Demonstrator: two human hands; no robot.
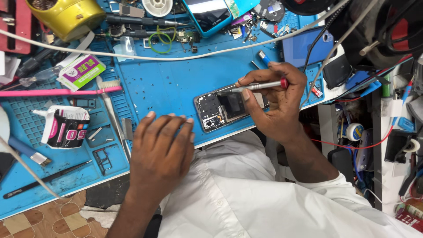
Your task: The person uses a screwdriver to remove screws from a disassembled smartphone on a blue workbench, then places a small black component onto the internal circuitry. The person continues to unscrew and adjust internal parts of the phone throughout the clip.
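Lying with its back cover off, an opened smartphone (pixel 222 110) rests on the blue work mat (pixel 167 83), close to the mat's near edge and just in front of the person's white shirt (pixel 246 198). Its dark circuit board and the camera part are visible at the end nearest to the left hand. The right hand (pixel 277 105) is above the far end of the phone, and its fingers are closed around a thin precision screwdriver (pixel 257 86) with a silver shaft and a red cap. The screwdriver lies almost flat, with its tip pointing to the upper edge of the phone; I cannot tell if the tip touches a screw. The left hand (pixel 161 150) lies flat on the mat just beside the phone, fingers stretched out and together, holding nothing; the fingertips come near the phone's corner.

Further out on the mat there is a pink toothbrush (pixel 61 91), a crumpled white and pink tube (pixel 64 128), a small green and white box (pixel 81 70), and a black spudger (pixel 46 180). Behind, a yellow round container (pixel 66 15), a green wire loop (pixel 161 39) and another phone with a blue frame (pixel 207 15) are seen. A white cable (pixel 132 56) crosses the mat.
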